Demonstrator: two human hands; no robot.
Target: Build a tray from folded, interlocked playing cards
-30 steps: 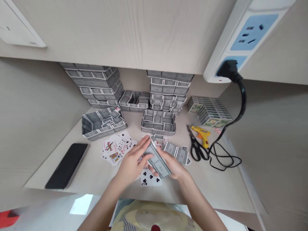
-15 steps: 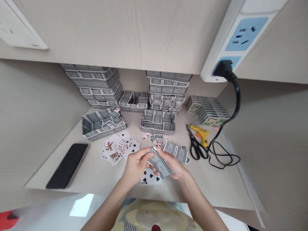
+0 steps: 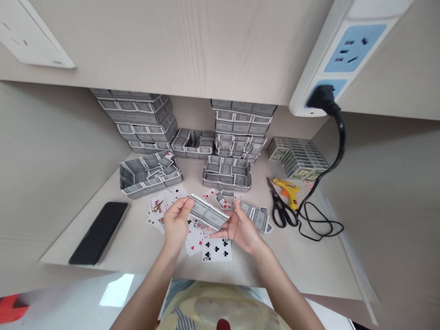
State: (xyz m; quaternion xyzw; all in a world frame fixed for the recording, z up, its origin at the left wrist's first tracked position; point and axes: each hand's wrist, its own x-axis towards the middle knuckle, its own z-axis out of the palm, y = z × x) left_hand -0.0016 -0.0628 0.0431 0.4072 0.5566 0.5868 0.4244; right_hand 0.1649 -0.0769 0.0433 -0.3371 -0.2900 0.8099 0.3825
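My left hand point(image 3: 176, 223) pinches the left end of a folded playing-card strip point(image 3: 209, 213), its grey patterned back facing up and a white fold along its top edge. At the strip's other end is my right hand point(image 3: 242, 231), thumb and fingers spread; whether they touch the strip is unclear. Below lies a five of clubs point(image 3: 217, 250), face up, beside loose red-number cards point(image 3: 193, 243). Face-up cards with a joker point(image 3: 158, 207) spread left of my hands, partly covered by the left one. Right of them are folded card pieces point(image 3: 255, 216), backs up.
Two card-built boxes, one holding card pieces point(image 3: 151, 176) and another point(image 3: 227, 175), stand behind. Stacked card boxes point(image 3: 140, 119) rise at the back. Scissors point(image 3: 283, 211), a yellow glue gun point(image 3: 289, 191) and its cord lie right; a black phone point(image 3: 99, 233) lies left. A power strip point(image 3: 343, 59) hangs overhead.
The card strip has turned flatter and shifted up and left. My left hand moved left with it, while the right hand's fingers spread from their grip. Red-number cards beneath have come into view.
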